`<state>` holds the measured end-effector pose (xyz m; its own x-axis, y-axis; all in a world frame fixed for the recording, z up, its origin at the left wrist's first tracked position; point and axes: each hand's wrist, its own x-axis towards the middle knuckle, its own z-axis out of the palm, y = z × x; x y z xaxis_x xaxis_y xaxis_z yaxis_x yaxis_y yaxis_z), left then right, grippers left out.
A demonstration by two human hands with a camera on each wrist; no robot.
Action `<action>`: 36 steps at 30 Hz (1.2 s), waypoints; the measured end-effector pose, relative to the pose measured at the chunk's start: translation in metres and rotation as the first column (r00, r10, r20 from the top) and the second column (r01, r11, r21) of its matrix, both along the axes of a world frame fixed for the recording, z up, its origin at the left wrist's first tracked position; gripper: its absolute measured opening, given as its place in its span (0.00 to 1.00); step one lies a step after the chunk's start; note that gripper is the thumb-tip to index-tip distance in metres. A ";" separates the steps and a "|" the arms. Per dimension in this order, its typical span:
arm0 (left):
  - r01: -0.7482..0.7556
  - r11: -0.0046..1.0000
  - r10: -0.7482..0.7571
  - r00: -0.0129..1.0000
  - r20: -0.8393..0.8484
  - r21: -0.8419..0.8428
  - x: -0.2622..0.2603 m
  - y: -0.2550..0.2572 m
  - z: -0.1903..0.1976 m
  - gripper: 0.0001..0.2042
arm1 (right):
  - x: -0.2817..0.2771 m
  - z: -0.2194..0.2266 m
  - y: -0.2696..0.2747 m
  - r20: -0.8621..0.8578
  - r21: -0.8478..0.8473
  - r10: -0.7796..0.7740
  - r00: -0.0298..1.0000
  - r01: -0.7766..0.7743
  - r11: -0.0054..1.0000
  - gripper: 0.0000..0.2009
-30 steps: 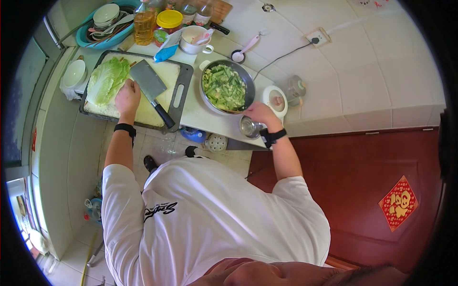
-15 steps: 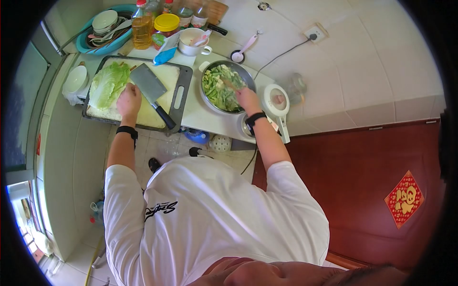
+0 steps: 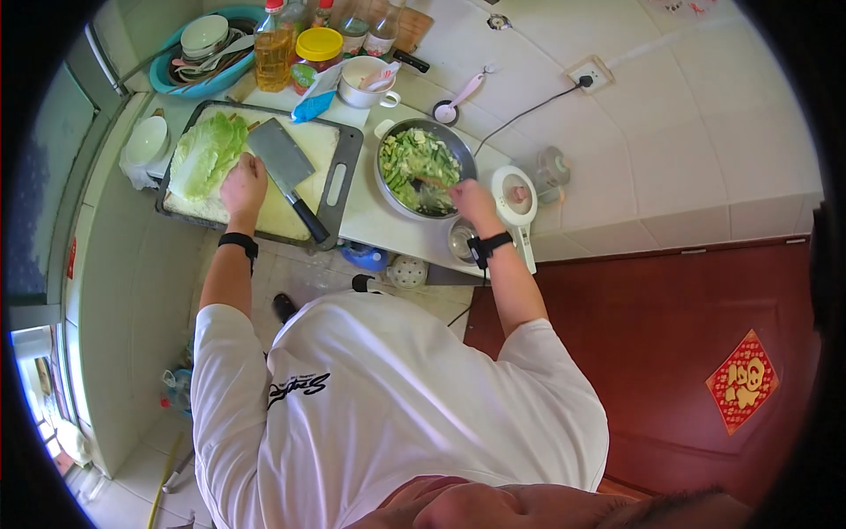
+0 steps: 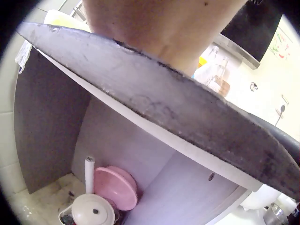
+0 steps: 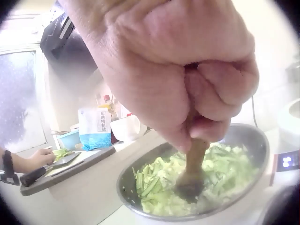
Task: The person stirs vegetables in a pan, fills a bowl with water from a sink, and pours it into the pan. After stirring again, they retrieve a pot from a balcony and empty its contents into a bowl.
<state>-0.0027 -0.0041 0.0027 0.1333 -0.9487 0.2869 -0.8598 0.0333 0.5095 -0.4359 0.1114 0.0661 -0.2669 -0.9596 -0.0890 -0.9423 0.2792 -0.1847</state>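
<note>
My right hand grips the handle of a wooden spatula whose tip is down in chopped green vegetables inside a metal pan. In the right wrist view the fingers are curled tight round the handle. My left hand rests on a white cutting board, between a cabbage leaf and a cleaver, holding nothing. The left wrist view shows only the underside of that hand and the board's dark edge.
A white lid and a small metal cup lie right of the pan. Behind the board stand a blue basin of dishes, an oil bottle, a yellow-lidded jar and a white mug. A red door is at right.
My right hand left the metal cup at the counter's edge, went to the pan and now holds the wooden spatula in the greens. The left hand stayed on the board.
</note>
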 end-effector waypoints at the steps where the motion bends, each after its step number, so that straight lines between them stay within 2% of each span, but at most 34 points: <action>1: -0.003 1.000 0.003 1.000 0.011 0.009 0.000 0.000 0.000 0.11 | 0.002 0.001 -0.009 0.004 -0.002 -0.005 1.000 0.005 1.000 0.12; 3: 0.002 1.000 -0.002 1.000 0.021 0.017 -0.001 -0.001 0.000 0.11 | 0.001 0.007 -0.028 -0.030 -0.084 -0.020 0.999 0.018 0.996 0.12; 6: 0.006 0.999 -0.006 1.000 0.013 0.042 0.000 0.002 0.000 0.11 | 0.004 0.013 -0.050 -0.080 -0.111 -0.032 0.996 0.023 0.994 0.12; 8: -0.019 1.000 0.018 0.997 0.071 0.019 0.000 -0.003 -0.005 0.11 | -0.003 -0.020 -0.058 -0.102 -0.154 -0.073 0.992 0.057 0.986 0.12; 10: 0.002 1.000 -0.001 0.999 0.039 -0.004 -0.001 -0.002 -0.005 0.11 | 0.007 -0.042 -0.053 -0.085 -0.083 -0.134 0.987 0.127 0.988 0.12; 12: 0.014 1.000 -0.014 1.000 0.017 -0.017 -0.002 0.001 -0.003 0.11 | 0.023 -0.027 -0.031 -0.061 -0.111 -0.073 0.995 0.066 0.992 0.11; 14: -0.014 0.999 0.013 1.000 0.028 0.040 -0.002 0.002 0.003 0.11 | 0.017 -0.003 -0.015 -0.058 -0.071 -0.066 0.996 0.062 0.996 0.12; 16: -0.014 0.998 0.011 0.999 0.044 0.067 -0.003 0.003 0.005 0.11 | 0.015 0.033 0.007 -0.007 0.017 -0.028 1.000 0.028 0.999 0.12; 17: -0.012 0.998 0.009 0.999 0.037 0.064 -0.003 0.003 0.006 0.11 | 0.012 0.041 0.015 -0.032 0.087 -0.003 0.999 0.006 0.996 0.12; 18: -0.008 0.998 0.006 1.000 0.031 0.063 -0.003 0.002 0.006 0.11 | 0.014 0.045 0.021 -0.031 0.084 -0.010 0.999 0.012 0.996 0.12; 20: -0.007 0.999 0.005 0.999 0.048 0.052 -0.004 0.001 0.004 0.11 | 0.018 0.050 0.032 0.035 0.241 0.182 0.983 -0.185 0.953 0.13; 22: -0.006 0.999 0.002 0.997 0.072 0.045 -0.004 0.002 0.003 0.11 | 0.023 0.011 0.025 0.029 0.199 0.186 0.982 -0.188 0.962 0.13; 24: -0.002 0.999 0.001 1.000 0.030 0.034 -0.004 0.004 0.006 0.11 | 0.035 -0.008 0.009 0.009 -0.019 0.024 1.000 -0.024 1.000 0.13; 25: -0.007 0.999 0.006 0.999 0.040 0.032 -0.003 0.003 0.007 0.11 | 0.035 -0.008 0.003 0.023 -0.056 0.016 1.000 -0.015 0.998 0.13; 32: -0.014 0.998 0.011 0.999 0.050 0.054 -0.005 0.002 0.008 0.11 | 0.022 0.011 -0.044 -0.046 -0.146 -0.085 0.995 0.078 0.986 0.12; 36: -0.007 1.000 0.007 0.999 0.033 0.018 -0.003 0.003 0.004 0.11 | 0.021 -0.028 -0.043 -0.094 -0.089 -0.013 0.996 0.004 0.996 0.11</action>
<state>-0.0057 -0.0011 0.0071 0.1305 -0.9528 0.2741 -0.8765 0.0184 0.4811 -0.4153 0.0684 0.0384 -0.2782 -0.9603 0.0220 -0.9543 0.2737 -0.1198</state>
